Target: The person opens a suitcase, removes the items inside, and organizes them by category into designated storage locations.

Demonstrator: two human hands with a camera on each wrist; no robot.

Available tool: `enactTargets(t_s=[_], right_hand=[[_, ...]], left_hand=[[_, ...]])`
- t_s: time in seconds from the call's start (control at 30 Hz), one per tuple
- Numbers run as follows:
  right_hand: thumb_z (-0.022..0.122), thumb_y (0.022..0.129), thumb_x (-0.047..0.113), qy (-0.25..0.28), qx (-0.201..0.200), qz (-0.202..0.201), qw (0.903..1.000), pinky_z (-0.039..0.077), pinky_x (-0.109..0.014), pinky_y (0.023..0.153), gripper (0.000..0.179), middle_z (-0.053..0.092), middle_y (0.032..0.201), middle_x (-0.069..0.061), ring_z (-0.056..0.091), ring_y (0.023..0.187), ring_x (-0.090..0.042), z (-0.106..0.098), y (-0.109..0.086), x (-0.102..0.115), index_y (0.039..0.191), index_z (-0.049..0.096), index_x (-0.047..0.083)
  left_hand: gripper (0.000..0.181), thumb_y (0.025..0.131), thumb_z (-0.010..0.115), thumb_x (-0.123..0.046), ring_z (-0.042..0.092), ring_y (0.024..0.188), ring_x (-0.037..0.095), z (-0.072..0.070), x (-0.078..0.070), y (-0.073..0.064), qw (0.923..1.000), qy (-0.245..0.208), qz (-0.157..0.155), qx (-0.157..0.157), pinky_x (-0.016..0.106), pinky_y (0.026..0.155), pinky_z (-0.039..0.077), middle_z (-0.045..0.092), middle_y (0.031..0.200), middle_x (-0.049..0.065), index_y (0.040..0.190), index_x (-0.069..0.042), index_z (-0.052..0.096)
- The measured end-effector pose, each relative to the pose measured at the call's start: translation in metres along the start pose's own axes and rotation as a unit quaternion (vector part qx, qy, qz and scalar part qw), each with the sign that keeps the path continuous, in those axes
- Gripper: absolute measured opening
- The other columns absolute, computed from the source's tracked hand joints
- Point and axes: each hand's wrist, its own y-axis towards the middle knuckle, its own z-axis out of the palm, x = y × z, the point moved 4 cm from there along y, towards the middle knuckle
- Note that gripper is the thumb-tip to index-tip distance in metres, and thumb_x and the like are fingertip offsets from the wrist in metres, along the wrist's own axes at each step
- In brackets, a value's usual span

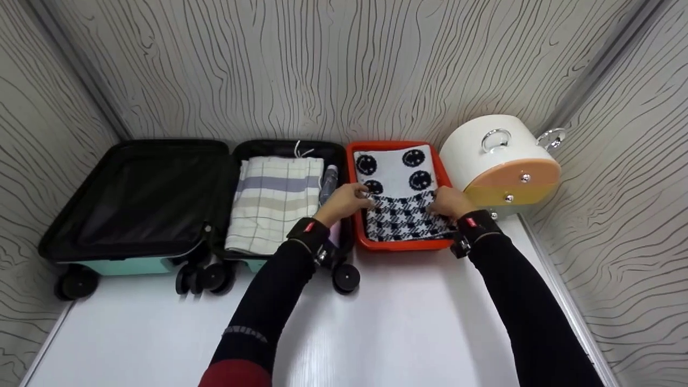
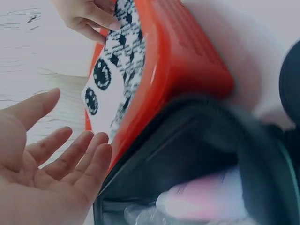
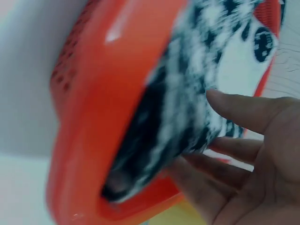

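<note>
In the head view, a black-and-white houndstooth knitted cloth [image 1: 400, 217] lies in the front half of a red-orange basket [image 1: 400, 245]. Behind it, white fabric [image 1: 395, 161] printed with black smiley faces shows. My left hand [image 1: 344, 204] is at the cloth's left edge; the left wrist view shows its fingers spread and relaxed, nothing held. At the right edge is my right hand [image 1: 450, 203]. In the right wrist view, its thumb lies over the cloth and its fairly straight fingers reach down beside it, fingertips partly hidden.
Left of the basket lies an open suitcase [image 1: 145, 199], with a folded checked cloth [image 1: 277, 204] and a dark bottle [image 1: 329, 183] in its right half. A pink-white bottle [image 2: 201, 197] lies there too. A white, orange and yellow drawer box [image 1: 500, 156] stands to the right.
</note>
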Motion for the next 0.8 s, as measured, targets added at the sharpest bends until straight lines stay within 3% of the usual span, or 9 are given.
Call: enactTargets(t_s=[0.2, 0.4, 0.63, 0.8], right_hand=[[0.064, 0.107, 0.029, 0.063, -0.015, 0.007, 0.9979, 0.046, -0.062, 0.123, 0.064, 0.057, 0.154, -0.036, 0.057, 0.142, -0.052, -0.017, -0.005, 0.025, 0.154, 0.051, -0.011], [0.062, 0.109, 0.03, 0.115, -0.013, -0.028, 0.9929, 0.05, -0.061, 0.12, 0.062, 0.06, 0.153, -0.033, 0.06, 0.141, -0.048, -0.023, -0.007, 0.066, 0.159, 0.049, -0.005], [0.06, 0.111, 0.03, 0.171, -0.018, -0.061, 0.9832, 0.053, -0.058, 0.116, 0.057, 0.061, 0.153, -0.03, 0.062, 0.14, -0.046, -0.013, -0.003, 0.111, 0.159, 0.051, 0.0], [0.063, 0.11, 0.027, 0.22, -0.003, -0.078, 0.9724, 0.054, -0.056, 0.116, 0.057, 0.066, 0.149, -0.027, 0.064, 0.138, -0.042, -0.002, -0.002, 0.144, 0.158, 0.052, -0.001]], left_hand=[[0.053, 0.109, 0.066, -0.023, 0.064, 0.136, 0.038, -0.028, 0.001, -0.013, 0.9989, -0.045, -0.004, -0.016, 0.048, 0.115, 0.054, 0.066, 0.147, 0.024, 0.156, 0.0, 0.055], [0.055, 0.11, 0.064, -0.024, 0.068, 0.131, 0.04, -0.07, 0.014, -0.029, 0.9994, 0.005, -0.009, -0.033, 0.048, 0.111, 0.056, 0.068, 0.146, 0.025, 0.157, 0.001, 0.052], [0.051, 0.107, 0.063, -0.021, 0.068, 0.134, 0.045, -0.121, 0.036, -0.052, 0.9917, 0.094, -0.018, -0.086, 0.053, 0.117, 0.054, 0.07, 0.141, 0.032, 0.149, 0.007, 0.057], [0.051, 0.107, 0.061, -0.019, 0.066, 0.136, 0.047, -0.146, 0.055, -0.066, 0.9879, 0.097, -0.041, -0.114, 0.053, 0.118, 0.053, 0.067, 0.143, 0.034, 0.149, 0.01, 0.056]])
